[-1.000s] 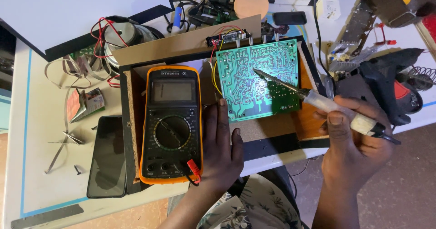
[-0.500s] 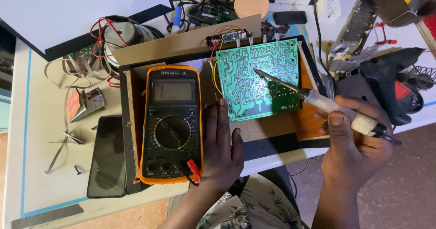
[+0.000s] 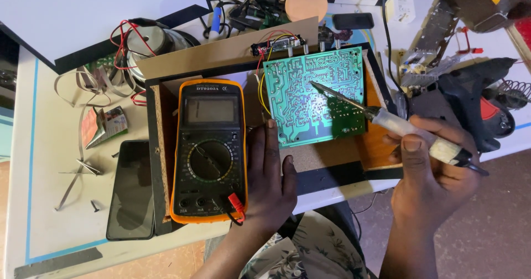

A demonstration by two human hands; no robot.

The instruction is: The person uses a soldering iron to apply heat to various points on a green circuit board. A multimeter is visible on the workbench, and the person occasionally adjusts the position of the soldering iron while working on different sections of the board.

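A black phone (image 3: 131, 190) lies face up at the table's (image 3: 44, 201) left edge, a black glue gun (image 3: 470, 99) sits far right, and red wires (image 3: 124, 35) tangle over a round metal part (image 3: 149, 41) up top.

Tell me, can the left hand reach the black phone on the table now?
Probably yes: the left hand is free, and only the orange multimeter lies between it and the phone.

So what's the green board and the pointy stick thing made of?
The green circuit board looks like a stiff sheet with a matte green coating; pale, probably metal, lines wind across it. The soldering iron in the right hand has a grey, dull metal-looking tip and a pale handle, probably plastic.
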